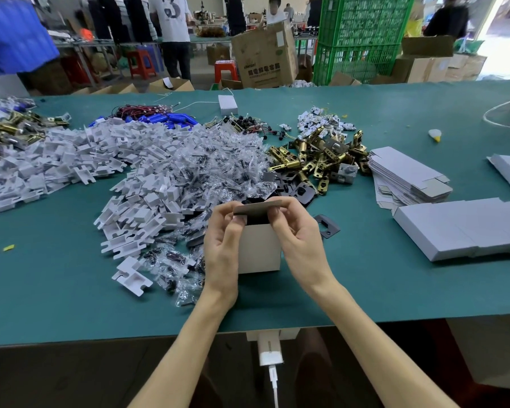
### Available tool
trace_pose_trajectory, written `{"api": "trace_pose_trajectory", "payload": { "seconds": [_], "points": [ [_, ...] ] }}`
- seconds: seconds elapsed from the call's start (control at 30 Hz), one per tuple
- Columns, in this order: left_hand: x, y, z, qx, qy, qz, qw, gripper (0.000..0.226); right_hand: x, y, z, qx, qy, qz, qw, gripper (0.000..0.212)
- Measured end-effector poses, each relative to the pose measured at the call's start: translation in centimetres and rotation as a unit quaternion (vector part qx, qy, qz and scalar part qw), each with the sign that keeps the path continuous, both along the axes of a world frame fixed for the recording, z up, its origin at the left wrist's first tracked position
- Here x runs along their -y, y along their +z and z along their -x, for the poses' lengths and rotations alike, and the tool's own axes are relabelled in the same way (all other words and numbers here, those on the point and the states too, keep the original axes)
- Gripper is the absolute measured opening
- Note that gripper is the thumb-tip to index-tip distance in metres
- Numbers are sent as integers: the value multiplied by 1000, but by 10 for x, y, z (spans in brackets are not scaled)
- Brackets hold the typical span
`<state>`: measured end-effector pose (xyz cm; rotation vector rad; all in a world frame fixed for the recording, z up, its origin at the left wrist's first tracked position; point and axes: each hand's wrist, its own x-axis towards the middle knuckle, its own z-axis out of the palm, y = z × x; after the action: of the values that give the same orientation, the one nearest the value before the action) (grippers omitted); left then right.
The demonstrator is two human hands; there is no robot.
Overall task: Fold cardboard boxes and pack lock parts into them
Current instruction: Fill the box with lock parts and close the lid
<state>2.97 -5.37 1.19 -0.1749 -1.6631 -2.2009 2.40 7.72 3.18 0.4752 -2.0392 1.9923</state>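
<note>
Centrally on the green table (365, 290) stands a small white cardboard box (259, 248), contents too dark to tell. Left hand (221, 240) and right hand (298, 237) both pinch a dark flat piece (258, 208), possibly a lock plate, at its open top.

Forearms extended, left hand (223, 234) and right hand (296, 231) close together, fingers pinching

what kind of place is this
Most likely a lock factory's packing bench: heaps of brass latch parts and white plastic inserts on a green table, a stack of flat cartons beside them.
</note>
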Motion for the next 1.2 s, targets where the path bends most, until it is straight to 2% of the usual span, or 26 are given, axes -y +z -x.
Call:
{"api": "trace_pose_trajectory", "payload": {
  "seconds": [0.17,0.33,0.5,0.6,0.73,0.87,0.97,1.2],
  "points": [
    [6,5,5,8,-44,-47,998,15,-3,-1,5,5,18,30,999,21],
    [15,9,9,-7,-32,4,999,19,1,3,12,26,10,56,998,27],
    [14,8,12,-32,-1,35,999,16,3,3,12,41,13,72,996,43],
    [11,5,8,-27,-2,39,999,26,6,1,8,43,4,74,996,44],
    [8,4,1,-13,2,42,999,53,12,-2,1,49,-15,91,995,39],
    [1,5,-1,-25,50,50,997,34,19,-5,-4,37,-42,94,994,37],
    [-3,5,0,-20,66,51,996,29,18,-2,-5,47,-50,83,994,39],
    [-4,8,-1,-16,73,55,996,34,14,3,-6,49,-54,41,996,26]
  ]
}}
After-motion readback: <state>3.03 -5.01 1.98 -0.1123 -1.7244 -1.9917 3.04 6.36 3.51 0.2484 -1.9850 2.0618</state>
